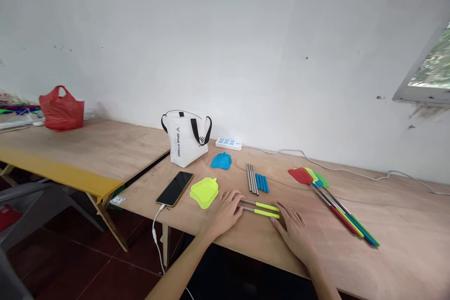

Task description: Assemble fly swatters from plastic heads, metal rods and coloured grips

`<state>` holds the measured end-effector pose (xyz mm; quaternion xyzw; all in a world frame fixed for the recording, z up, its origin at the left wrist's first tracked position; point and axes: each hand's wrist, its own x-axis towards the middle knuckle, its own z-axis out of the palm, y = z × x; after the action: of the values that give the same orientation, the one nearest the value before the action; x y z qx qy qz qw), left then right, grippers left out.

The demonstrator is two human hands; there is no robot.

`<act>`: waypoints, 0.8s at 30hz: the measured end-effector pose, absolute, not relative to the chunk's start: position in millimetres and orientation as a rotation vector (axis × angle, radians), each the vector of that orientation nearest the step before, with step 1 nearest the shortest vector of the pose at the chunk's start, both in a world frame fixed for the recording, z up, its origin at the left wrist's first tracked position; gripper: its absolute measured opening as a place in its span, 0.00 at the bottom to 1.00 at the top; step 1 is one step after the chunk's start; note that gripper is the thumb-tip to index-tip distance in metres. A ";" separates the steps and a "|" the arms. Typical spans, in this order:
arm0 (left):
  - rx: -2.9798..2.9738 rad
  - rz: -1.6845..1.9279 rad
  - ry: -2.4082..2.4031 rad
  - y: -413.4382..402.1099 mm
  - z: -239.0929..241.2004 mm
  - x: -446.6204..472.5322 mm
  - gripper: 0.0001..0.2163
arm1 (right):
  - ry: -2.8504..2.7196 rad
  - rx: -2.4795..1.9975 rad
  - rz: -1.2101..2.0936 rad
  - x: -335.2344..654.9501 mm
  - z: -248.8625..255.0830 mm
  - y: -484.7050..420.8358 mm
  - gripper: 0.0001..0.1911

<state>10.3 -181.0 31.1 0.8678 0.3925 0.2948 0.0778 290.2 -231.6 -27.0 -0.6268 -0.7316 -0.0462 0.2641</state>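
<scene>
Tabletop [404, 206] under yellow-handled rods [265, 213]: left hand [227, 212] at steel ends, grip unclear; right hand [293, 225] spread opposite. Likely aligning — needs evenness.

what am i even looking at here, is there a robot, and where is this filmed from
There's no robot: these are a person's own bare hands, seen in one picture from a camera worn on the head, looking forward and down. The left hand lies over the metal ends of two rods with yellow-green grips; the right hand is by the grip ends. Neither clearly holds them up; the rods lie on the wooden table. Around them are yellow-green mesh pieces, blue mesh pieces, metal tubes, blue sleeves, a phone, a white bag and what look like colourful fly swatters.
</scene>
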 end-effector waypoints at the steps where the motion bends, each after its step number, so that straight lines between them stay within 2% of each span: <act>1: 2.580 0.893 1.197 -179.4 36.8 5.0 0.12 | -1.980 -1.692 -0.122 290.4 -27.1 -231.4 0.26; 6: 2.453 0.849 1.542 -164.8 58.6 -39.3 0.14 | -1.992 -1.685 -0.111 290.8 -25.9 -231.2 0.26; 11: 2.287 0.516 1.951 -145.9 50.1 -75.5 0.22 | -1.989 -1.674 -0.082 290.3 -24.5 -232.5 0.25; 16: 2.151 0.348 2.043 -140.5 47.8 -81.8 0.28 | -1.976 -1.655 -0.030 289.9 -20.8 -233.9 0.23; 20: 2.182 0.510 2.033 -141.7 52.9 -81.3 0.28 | -2.022 -1.581 0.022 286.5 -14.7 -236.5 0.17; 24: 2.172 0.958 1.745 -139.7 55.0 -80.9 0.28 | -2.048 -1.542 -0.049 270.7 -9.8 -240.9 0.15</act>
<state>-80.9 -139.7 55.0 0.7337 0.5895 0.3237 0.0972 270.7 -240.9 -9.8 -0.5766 -0.7656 -0.0183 0.2847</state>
